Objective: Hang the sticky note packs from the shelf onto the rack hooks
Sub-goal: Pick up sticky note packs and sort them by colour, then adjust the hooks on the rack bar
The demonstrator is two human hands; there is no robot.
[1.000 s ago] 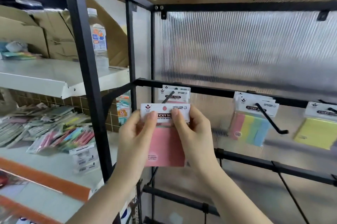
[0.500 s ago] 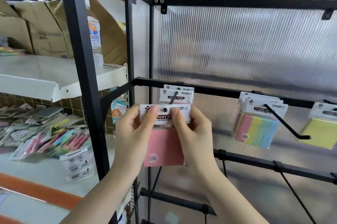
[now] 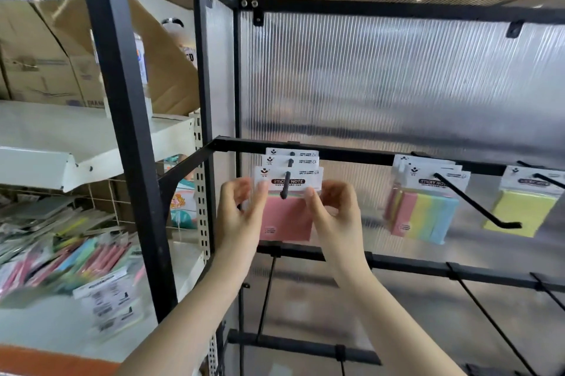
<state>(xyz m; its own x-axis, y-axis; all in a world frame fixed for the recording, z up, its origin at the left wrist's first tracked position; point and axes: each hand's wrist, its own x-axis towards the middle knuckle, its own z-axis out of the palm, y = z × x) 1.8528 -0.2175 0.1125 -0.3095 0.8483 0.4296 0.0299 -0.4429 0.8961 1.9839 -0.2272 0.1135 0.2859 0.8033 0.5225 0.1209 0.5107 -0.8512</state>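
Note:
A pink sticky note pack (image 3: 286, 219) hangs on a black rack hook (image 3: 286, 189), in front of two other packs on the same hook. My left hand (image 3: 241, 222) is at the pack's left edge and my right hand (image 3: 336, 222) at its right edge. Both thumbs touch the lower corners of the white header card, while the curled fingers stand clear of its sides. More packs lie in a loose pile (image 3: 61, 256) on the white shelf at the left.
A multi-colour pack (image 3: 425, 213) and a yellow pack (image 3: 519, 210) hang on hooks to the right. Bare hooks (image 3: 489, 314) stick out from the lower bar. A thick black post (image 3: 128, 131) stands between shelf and rack. Cardboard boxes (image 3: 39, 63) sit on the upper shelf.
The pink pack went from held in front of the hook to threaded onto it. My fingers have loosened from the header card and moved out to its sides.

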